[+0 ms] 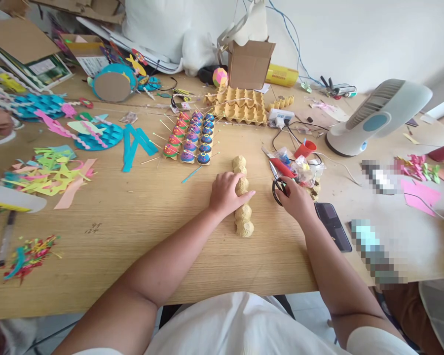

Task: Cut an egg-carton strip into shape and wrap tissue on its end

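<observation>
Nearest to me, my white shirt fills the bottom of the view, and both bare forearms reach out over the near edge of the table.

1. Left hand: it lies palm down on the cardboard cup strip, fingers loosely curved over the middle cups. It rests on the strip and is not clasped round it.
2. Right hand: its fingertips are at the black loops of the scissors, whose blades point toward the far edge. I cannot tell whether the fingers pass through the loops or close on them.
3. The strip lies near the middle of the table, running from near edge to far edge, just left of the scissors.
4. A phone lies flat just beside the right wrist.
5. A fan stands toward the far right corner, and painted cups sit in rows beyond the strip.

Handling, as I judge it: the strip is light, rough pulp card, stiff in each cup but weak at the narrow joins. It would dent under pressure. I would pinch it across a cup's sides, not at a join.
</observation>
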The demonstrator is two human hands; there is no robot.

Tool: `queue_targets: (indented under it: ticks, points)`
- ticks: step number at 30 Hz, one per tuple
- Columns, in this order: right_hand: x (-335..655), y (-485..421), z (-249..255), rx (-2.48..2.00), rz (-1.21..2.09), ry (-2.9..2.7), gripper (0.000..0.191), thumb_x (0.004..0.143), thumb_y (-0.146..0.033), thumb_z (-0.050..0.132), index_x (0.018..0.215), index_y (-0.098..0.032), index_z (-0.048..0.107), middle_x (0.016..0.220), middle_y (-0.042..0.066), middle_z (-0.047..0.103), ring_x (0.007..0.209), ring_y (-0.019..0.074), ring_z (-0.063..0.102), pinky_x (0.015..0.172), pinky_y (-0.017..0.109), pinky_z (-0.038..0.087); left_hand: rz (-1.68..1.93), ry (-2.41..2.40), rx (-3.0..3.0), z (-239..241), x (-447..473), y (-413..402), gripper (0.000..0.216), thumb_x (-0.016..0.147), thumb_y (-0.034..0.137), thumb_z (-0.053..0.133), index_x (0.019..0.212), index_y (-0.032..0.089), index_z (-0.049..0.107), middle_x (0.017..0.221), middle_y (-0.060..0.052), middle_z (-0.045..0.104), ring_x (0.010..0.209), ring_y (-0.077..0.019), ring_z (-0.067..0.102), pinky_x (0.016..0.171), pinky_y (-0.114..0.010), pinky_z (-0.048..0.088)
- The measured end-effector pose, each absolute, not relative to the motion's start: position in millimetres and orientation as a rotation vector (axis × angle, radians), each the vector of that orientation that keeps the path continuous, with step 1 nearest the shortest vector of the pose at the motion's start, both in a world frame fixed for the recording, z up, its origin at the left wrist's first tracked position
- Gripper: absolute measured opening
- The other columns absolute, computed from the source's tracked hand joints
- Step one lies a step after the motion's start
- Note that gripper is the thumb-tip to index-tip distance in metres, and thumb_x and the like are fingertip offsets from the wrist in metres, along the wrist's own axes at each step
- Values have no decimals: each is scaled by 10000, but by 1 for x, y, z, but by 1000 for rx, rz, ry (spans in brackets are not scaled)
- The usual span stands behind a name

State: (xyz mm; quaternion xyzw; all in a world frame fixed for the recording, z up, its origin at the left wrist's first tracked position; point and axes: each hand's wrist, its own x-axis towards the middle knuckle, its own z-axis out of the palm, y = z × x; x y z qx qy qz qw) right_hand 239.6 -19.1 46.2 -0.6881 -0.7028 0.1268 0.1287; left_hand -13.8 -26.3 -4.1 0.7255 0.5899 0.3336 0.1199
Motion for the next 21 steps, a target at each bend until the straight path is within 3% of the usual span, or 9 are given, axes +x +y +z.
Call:
queue_targets:
  ticks: [3, 7, 11, 14, 16, 21]
  points:
    - [260, -15, 60, -2035, 394, -1912, 580, 948, -452, 621, 1487, -242, 668, 972, 93, 762, 883, 302, 688, 799, 408, 503, 970, 1722, 2126, -4, -14, -26, 556, 913, 584, 808, 1348, 253, 701, 1243, -108, 729, 1218, -335, 612, 1111, -471, 475]
    - [303, -7, 86, -2277, 173, -1806, 575, 946, -450, 641, 1483, -247, 683, 1074, 137, 771, 949, 315, 668, 833, 419, 491, 965, 1724, 2127, -3, -14, -26, 573, 908, 582, 817, 1354, 240, 704, 1254, -111, 731, 1229, -339, 615, 1121, -470, 472]
    - [354, 10, 95, -2612, 52, -1727, 432, 935, -345, 657, 1321, -190, 771, 1140, 231, 773, 895, 315, 634, 781, 440, 453, 947, 1723, 2119, -2, -14, -25, 567, 906, 578, 819, 1351, 249, 699, 1261, -110, 732, 1245, -340, 615, 1131, -474, 466]
    - [383, 23, 81, -2840, 161, -1657, 276, 865, -305, 749, 1110, -199, 819, 1121, 219, 779, 723, 245, 519, 726, 440, 425, 941, 1734, 2113, -2, -14, -25, 572, 905, 579, 820, 1358, 252, 699, 1271, -109, 729, 1255, -344, 611, 1129, -472, 466]
    - [395, 29, 66, -2796, 205, -1703, 298, 866, -338, 777, 1119, -186, 825, 1125, 211, 782, 676, 216, 456, 710, 430, 409, 939, 1737, 2110, -3, -14, -25, 566, 904, 578, 820, 1355, 257, 700, 1277, -107, 729, 1253, -345, 610, 1122, -475, 468]
    - [404, 46, 42, -2658, 212, -1804, 410, 889, -380, 755, 1254, -200, 805, 1182, 192, 789, 780, 244, 543, 734, 397, 395, 944, 1737, 2107, -4, -14, -25, 544, 903, 573, 821, 1344, 279, 698, 1265, -99, 731, 1240, -339, 614, 1107, -472, 474]
